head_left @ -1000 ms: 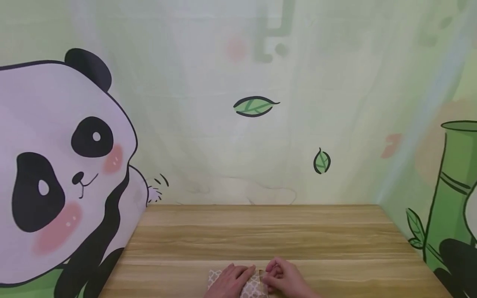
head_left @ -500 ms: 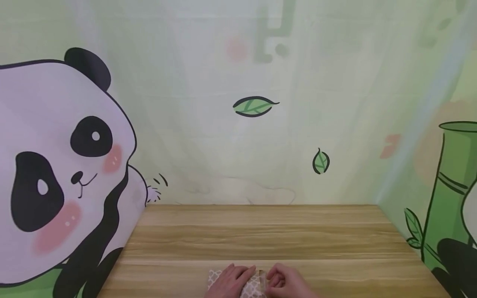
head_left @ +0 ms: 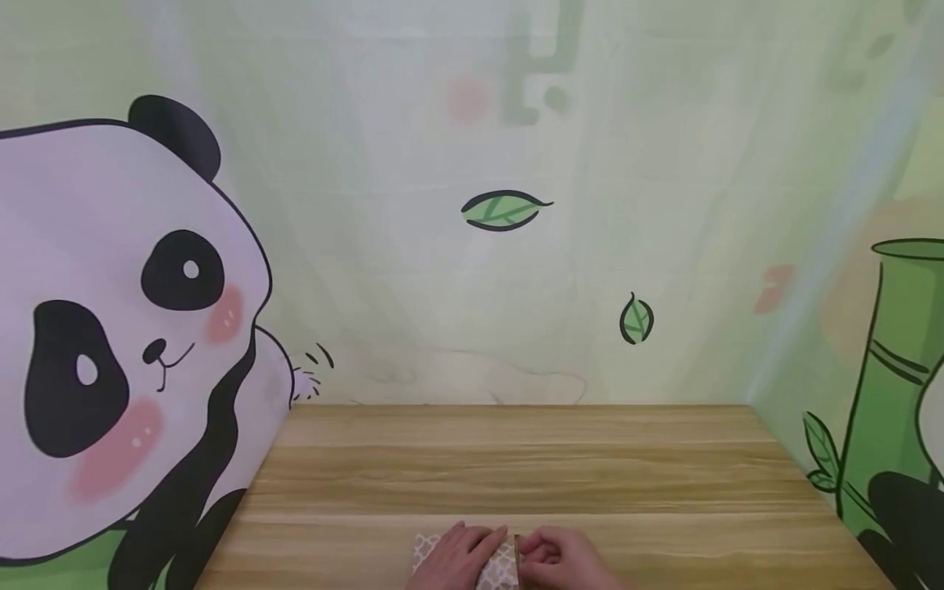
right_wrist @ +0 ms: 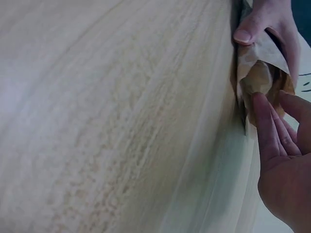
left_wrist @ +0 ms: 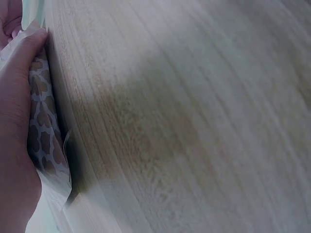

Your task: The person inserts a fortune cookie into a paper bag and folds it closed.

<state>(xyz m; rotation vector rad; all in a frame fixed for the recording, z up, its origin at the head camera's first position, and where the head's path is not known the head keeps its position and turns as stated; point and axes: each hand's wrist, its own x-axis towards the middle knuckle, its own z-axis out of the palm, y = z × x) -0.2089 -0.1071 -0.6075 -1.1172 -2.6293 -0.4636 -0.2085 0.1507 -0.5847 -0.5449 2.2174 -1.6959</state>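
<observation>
Package [head_left: 501,571] on table [head_left: 516,463], left hand [head_left: 451,559] atop, right hand [head_left: 562,557] at right end, backdrop [head_left: 413,270] behind

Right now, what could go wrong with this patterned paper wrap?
The open end could tear or crease unevenly where the right grip touches it. If the left grip, resting on the patterned wrap, eases off, the wrap might slide or spring loose.

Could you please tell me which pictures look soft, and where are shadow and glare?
Head: panda print outlines crisp; left wrist: soft, dark shadow beside the patterned package; right wrist: soft, pale glare on the wooden table at left edge.
</observation>
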